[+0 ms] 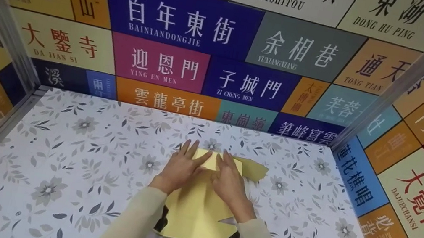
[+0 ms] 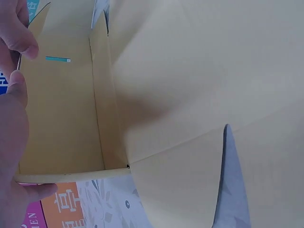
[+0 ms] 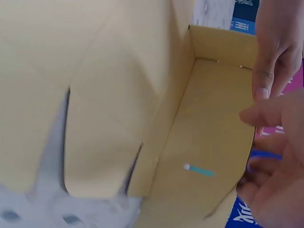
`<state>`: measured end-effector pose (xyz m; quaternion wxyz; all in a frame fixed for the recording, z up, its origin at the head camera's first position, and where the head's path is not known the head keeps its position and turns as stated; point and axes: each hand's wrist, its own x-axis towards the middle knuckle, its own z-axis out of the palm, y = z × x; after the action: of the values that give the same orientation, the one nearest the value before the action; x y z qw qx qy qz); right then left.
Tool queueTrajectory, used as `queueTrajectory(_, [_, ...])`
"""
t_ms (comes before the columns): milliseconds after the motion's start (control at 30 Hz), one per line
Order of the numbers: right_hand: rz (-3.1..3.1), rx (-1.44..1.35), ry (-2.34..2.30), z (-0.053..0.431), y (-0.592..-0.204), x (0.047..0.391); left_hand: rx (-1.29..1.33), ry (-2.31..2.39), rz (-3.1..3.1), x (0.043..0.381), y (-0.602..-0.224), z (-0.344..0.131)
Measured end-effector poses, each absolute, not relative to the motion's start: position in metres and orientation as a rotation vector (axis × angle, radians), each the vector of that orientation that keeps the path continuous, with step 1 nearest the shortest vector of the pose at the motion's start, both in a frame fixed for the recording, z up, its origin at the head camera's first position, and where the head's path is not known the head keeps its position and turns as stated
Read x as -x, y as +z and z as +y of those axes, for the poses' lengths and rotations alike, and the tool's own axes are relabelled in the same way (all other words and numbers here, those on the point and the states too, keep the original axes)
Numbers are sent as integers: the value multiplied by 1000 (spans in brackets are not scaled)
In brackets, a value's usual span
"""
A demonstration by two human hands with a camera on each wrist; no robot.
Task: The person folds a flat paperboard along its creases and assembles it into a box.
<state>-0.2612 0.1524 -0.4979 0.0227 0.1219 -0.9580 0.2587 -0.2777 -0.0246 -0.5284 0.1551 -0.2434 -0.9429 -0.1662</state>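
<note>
A yellow-tan cardboard box blank (image 1: 201,211), partly folded, lies on the table between both forearms. At its far end a panel stands folded up. My left hand (image 1: 182,169) grips the left part of that panel's edge, its thumb inside the fold in the left wrist view. Close beside it, my right hand (image 1: 230,179) pinches the same edge between thumb and fingers; in the right wrist view the other fingers curl behind the cardboard (image 3: 213,118). A narrow slot (image 2: 58,59) in the panel shows teal through it. Cut flaps (image 2: 185,180) spread along the side.
A white tablecloth (image 1: 74,156) with grey flowers and leaves covers the table. Panels with coloured place-name signs (image 1: 181,16) stand at the back and both sides, joined by metal corner posts (image 1: 407,69). One loose flap (image 1: 255,169) sticks out past the right hand.
</note>
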Motion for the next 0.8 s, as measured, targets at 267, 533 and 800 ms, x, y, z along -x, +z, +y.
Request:
queueTrajectory(267, [-2698,-51,840,160,-518,248,667,-566,-2719,277,-528,-23])
queueTrajectory(533, [-2561,-3,852,166,-543,240,629,-651,-2797,281,-525,-21])
queueTrajectory(800, [-2626,-19,965,162,-553,237,631,-656,-2811,281,-525,-21])
